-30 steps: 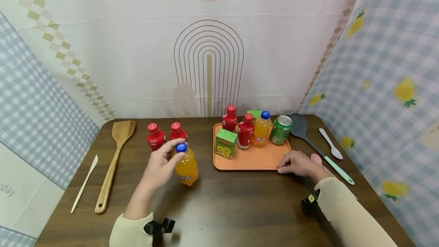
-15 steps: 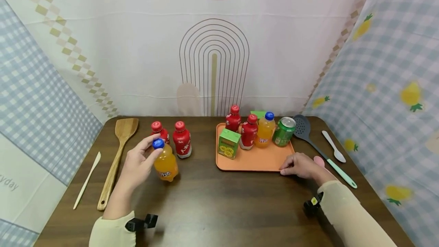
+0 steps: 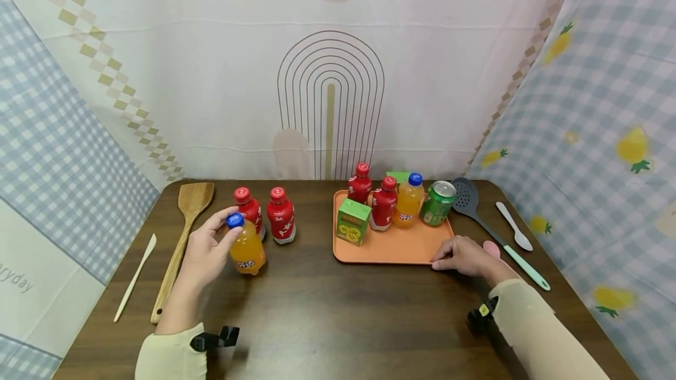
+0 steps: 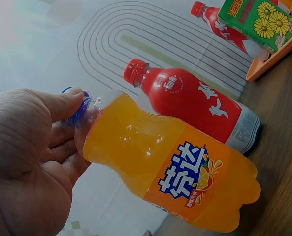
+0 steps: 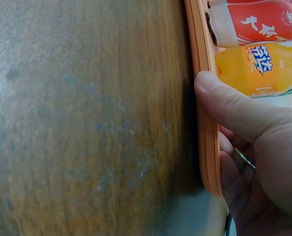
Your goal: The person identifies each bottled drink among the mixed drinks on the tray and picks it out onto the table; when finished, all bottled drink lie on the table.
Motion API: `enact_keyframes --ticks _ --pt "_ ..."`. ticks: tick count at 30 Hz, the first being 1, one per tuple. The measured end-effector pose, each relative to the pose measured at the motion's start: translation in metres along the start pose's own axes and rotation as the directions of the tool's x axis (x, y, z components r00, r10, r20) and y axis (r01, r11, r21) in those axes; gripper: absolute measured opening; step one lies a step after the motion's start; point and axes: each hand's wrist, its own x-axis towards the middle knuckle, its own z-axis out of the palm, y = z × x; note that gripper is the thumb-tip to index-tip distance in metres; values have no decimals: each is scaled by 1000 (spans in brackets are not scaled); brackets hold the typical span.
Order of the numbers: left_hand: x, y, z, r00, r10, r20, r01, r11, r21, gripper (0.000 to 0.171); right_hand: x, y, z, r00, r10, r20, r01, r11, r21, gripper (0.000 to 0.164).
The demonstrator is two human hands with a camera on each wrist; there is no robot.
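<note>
My left hand point(image 3: 205, 251) pinches the blue cap of an orange soda bottle point(image 3: 247, 249) between thumb and fingers, at the left of the table. Just behind that bottle stand two red bottles point(image 3: 281, 216) with red caps. In the left wrist view the soda bottle point(image 4: 170, 167) overlaps one red bottle point(image 4: 195, 105). My right hand point(image 3: 462, 255) grips the front right corner of an orange tray point(image 3: 396, 251), thumb on the rim in the right wrist view. On the tray are two red bottles point(image 3: 384, 204), another orange soda bottle point(image 3: 409, 201), a green can point(image 3: 438, 203) and a green drink carton point(image 3: 352, 221).
A wooden spatula point(image 3: 179, 245) and a pale knife point(image 3: 135, 277) lie at the left. To the right of the tray are a slotted turner point(image 3: 475, 210), a white spoon point(image 3: 514, 226) and a pink utensil point(image 3: 492, 248). A patterned cloth point(image 3: 227, 75) hangs behind the table.
My left hand has moved left with the orange soda bottle, from in front of the right-hand red bottle to in front of the left-hand one. The right hand stays on the tray corner.
</note>
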Motion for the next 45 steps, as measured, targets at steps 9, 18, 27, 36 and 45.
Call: enact_keyframes --ticks 9,18,27,36,45 --pt "0 -4 -3 1000 -10 -15 10 1000 9 41 0 0 0 1000 -10 -9 10 1000 10 6" --pt "0 -7 -2 1000 -17 -5 17 1000 2 41 0 1 1 1000 -14 -16 14 1000 10 5" --pt "0 -7 0 1000 -9 -10 9 1000 -7 41 0 1 1 1000 -10 -14 10 1000 16 5" --pt "0 25 -3 1000 -1 -3 1 1000 -24 37 1 2 2 1000 -8 -18 8 1000 1 4" --pt "0 34 -4 999 -38 0 38 999 18 37 0 2 2 1000 -2 -20 2 1000 2 4"
